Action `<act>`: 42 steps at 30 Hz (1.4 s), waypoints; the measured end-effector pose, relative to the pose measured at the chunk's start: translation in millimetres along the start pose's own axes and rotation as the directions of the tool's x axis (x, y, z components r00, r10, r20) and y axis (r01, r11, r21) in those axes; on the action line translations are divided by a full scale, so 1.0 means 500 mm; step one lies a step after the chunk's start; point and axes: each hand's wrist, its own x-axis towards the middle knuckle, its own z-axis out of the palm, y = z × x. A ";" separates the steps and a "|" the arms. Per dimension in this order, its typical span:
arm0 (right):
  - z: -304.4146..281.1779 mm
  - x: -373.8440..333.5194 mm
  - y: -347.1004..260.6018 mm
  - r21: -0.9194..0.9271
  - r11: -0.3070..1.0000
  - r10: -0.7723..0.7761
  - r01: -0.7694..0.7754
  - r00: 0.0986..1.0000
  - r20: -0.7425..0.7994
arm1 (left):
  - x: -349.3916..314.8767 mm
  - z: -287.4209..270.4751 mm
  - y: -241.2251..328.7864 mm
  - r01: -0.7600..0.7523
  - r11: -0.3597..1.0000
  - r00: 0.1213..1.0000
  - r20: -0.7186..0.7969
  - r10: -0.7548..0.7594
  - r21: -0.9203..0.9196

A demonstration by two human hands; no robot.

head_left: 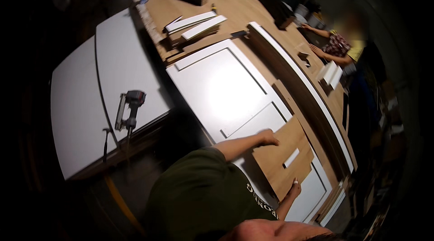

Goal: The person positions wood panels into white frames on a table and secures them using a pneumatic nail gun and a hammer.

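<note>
A thin brown wooden board [275, 162] is held tilted over a white panel, with a short white strip [291, 158] lying on its face. My left hand [269, 137] grips the board's upper left edge, fingers closed. At the near lower edge my right hand [294, 190] is closed on the same board, its thumb on top with something small and white at its tip. Beneath lies the large white panel [203, 78], with dark grooved outlines; the board covers part of it. My fingers under the board are hidden.
Left stands a white-topped table [74, 101] carrying a nail gun [131, 107] and a hammer [106, 144]. White-edged pieces [203, 26] are stacked at the back. A long white-edged beam [303, 92] runs along the right. Another person [339, 46] rests hands at the far right edge.
</note>
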 end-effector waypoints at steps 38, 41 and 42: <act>0.907 -0.512 -0.213 -0.600 0.571 0.086 0.560 0.687 0.722 | -1.088 -0.565 -1.131 0.425 0.427 -0.490 -0.600 -0.633 -0.798; 0.867 -0.490 -0.188 -0.603 0.577 0.054 0.551 0.711 0.702 | -1.095 -0.589 -1.126 0.477 0.414 -0.495 -0.626 -0.603 -0.775; 0.845 -0.479 -0.180 -0.606 0.587 0.039 0.536 0.730 0.683 | -1.092 -0.603 -1.121 0.499 0.415 -0.501 -0.644 -0.578 -0.761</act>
